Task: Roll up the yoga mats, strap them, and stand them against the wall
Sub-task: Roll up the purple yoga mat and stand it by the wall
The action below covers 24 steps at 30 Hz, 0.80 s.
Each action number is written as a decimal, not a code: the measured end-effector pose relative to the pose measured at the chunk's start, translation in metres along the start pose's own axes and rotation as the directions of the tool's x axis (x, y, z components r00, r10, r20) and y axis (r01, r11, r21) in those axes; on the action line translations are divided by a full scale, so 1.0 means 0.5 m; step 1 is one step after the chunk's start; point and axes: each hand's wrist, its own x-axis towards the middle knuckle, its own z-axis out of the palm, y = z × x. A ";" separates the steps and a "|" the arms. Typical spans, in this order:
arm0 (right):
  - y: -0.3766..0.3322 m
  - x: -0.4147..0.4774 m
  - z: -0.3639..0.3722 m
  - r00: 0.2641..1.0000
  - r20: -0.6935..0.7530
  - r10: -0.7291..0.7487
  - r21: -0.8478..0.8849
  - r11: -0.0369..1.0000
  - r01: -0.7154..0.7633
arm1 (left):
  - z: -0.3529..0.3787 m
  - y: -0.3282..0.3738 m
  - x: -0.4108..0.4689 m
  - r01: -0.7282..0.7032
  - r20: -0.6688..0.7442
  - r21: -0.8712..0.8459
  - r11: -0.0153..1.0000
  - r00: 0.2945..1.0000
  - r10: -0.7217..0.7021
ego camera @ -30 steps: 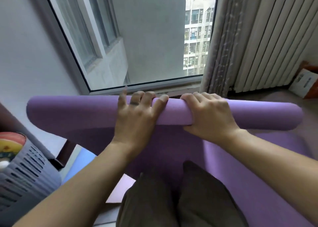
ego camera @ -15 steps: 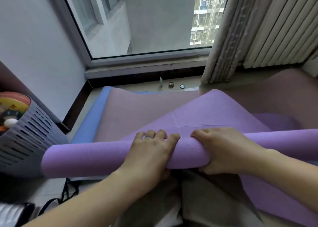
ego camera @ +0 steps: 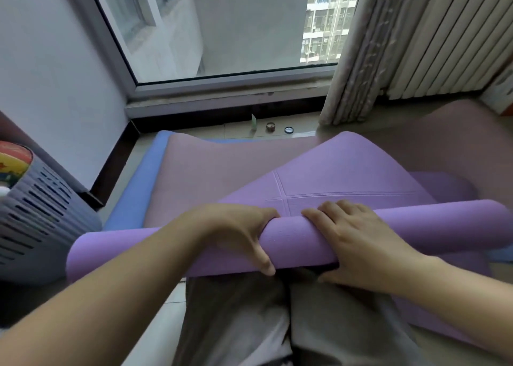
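While the left hand [ego camera: 238, 235] and right hand [ego camera: 361, 243] each curl their grip round the rolled purple mat [ego camera: 166, 252], the left fingertips hide behind it; its left end lies near the basket [ego camera: 41, 213].

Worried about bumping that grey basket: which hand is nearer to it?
Left. The left hand grips the purple mat nearer the basket, not touching it; the right hand grips the mat beyond the left one, farther off.

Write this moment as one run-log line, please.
step: rolling | purple mat: partly rolled | left hand: grips mat | right hand: grips mat
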 end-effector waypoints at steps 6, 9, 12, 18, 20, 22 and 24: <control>0.033 0.062 -0.034 0.971 0.234 0.055 0.216 0.971 -0.107 | 0.014 0.040 -0.013 0.085 -0.301 0.402 0.912 0.953 0.044; 0.056 0.099 -0.053 0.902 0.432 0.017 0.325 0.930 -0.174 | 0.067 0.058 -0.005 0.222 -0.432 0.474 0.852 0.902 0.006; 0.044 0.105 -0.050 0.898 0.434 0.069 0.262 0.944 -0.199 | 0.084 0.037 0.014 0.260 -0.499 0.438 0.861 0.867 -0.007; -0.008 0.070 0.019 0.992 -0.098 0.081 -0.014 0.996 -0.083 | 0.047 0.006 0.034 0.142 -0.425 0.370 0.918 0.905 0.031; 0.000 0.090 -0.001 0.995 0.022 0.100 0.030 0.994 -0.101 | 0.016 -0.011 0.041 0.060 -0.339 0.292 0.954 0.940 0.045; 0.014 0.112 -0.016 0.990 0.105 0.089 0.091 0.991 -0.099 | -0.006 -0.022 0.048 0.016 -0.275 0.222 0.975 0.960 0.047; 0.030 0.128 -0.022 0.981 0.179 0.079 0.143 0.984 -0.105 | -0.003 -0.017 0.052 0.069 -0.298 0.299 0.952 0.954 0.024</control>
